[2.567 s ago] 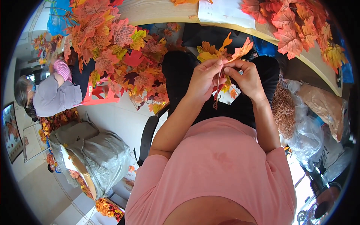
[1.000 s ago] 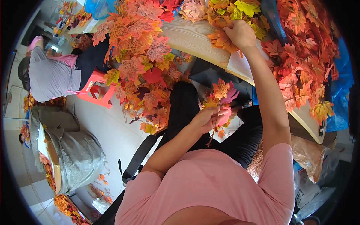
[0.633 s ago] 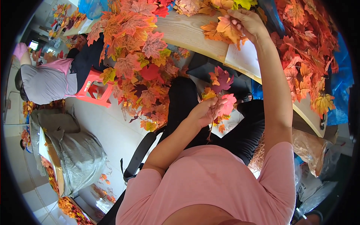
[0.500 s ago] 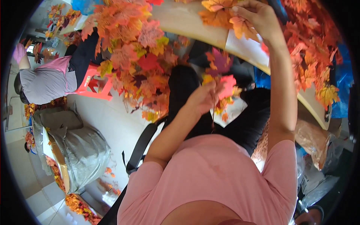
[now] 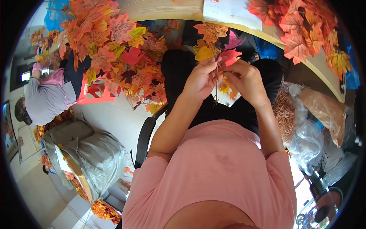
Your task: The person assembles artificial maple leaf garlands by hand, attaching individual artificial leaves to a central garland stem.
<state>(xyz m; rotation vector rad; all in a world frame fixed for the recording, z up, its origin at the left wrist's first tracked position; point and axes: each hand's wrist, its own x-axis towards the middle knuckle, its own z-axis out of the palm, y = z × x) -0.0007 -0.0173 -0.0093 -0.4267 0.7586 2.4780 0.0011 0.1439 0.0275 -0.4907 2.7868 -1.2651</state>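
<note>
Above my lap, my left hand point(image 5: 202, 78) pinches the brown stem of an artificial maple leaf spray point(image 5: 207, 34). Its leaves are orange, yellow, purple and red, and they fan out above my fingers. My right hand point(image 5: 244, 79) is closed at the same stem, just right of the left one, with its fingertips by the red leaf point(image 5: 230, 57). What exactly the right fingers pinch is partly hidden by the hand and leaves. The thin stem hangs down below both hands.
A wooden table point(image 5: 164, 10) curves across the top, with white paper point(image 5: 232, 14) on it. Artificial leaves heap at left point(image 5: 114, 49) and right point(image 5: 305, 30). A grey sack point(image 5: 95, 152) stands lower left; brown stems point(image 5: 285, 114) lie right. Another person point(image 5: 49, 95) sits far left.
My right hand has come down from the orange leaves over the table to the stem by my left hand. An orange leaf now tops the spray.
</note>
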